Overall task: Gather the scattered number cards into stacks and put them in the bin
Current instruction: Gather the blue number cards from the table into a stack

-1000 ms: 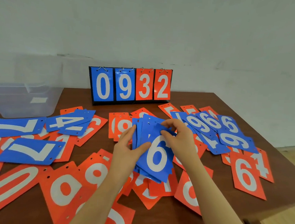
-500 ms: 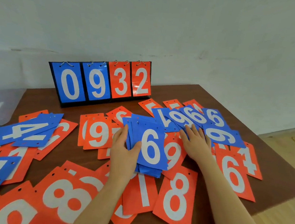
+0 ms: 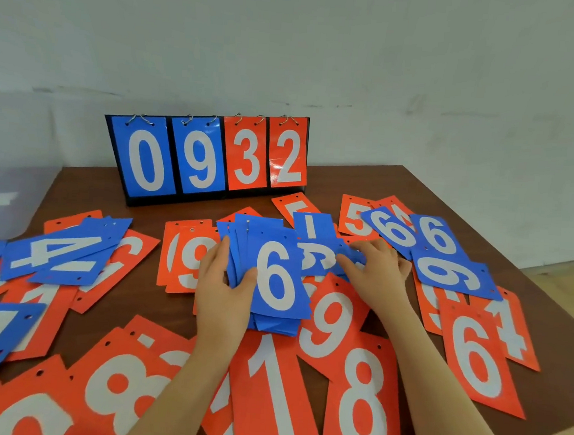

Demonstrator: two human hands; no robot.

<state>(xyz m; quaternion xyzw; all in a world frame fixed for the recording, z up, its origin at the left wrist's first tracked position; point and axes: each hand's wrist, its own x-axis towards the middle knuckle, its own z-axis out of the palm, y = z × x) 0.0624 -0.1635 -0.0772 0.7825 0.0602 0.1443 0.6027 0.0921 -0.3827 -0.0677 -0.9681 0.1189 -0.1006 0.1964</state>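
Head view: I see a brown tabletop by a pale wall, clear bin far left | left hand grips the blue card stack, thumb on top | right hand, fingers spread flat, presses blue cards beside the stack | orange cards scattered around.

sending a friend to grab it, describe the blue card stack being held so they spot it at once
Start at the standing scoreboard reading 0932 at the table's back. Straight in front of it, the left hand grips a fanned blue card stack. It alone is lifted, with a white 6 on top.
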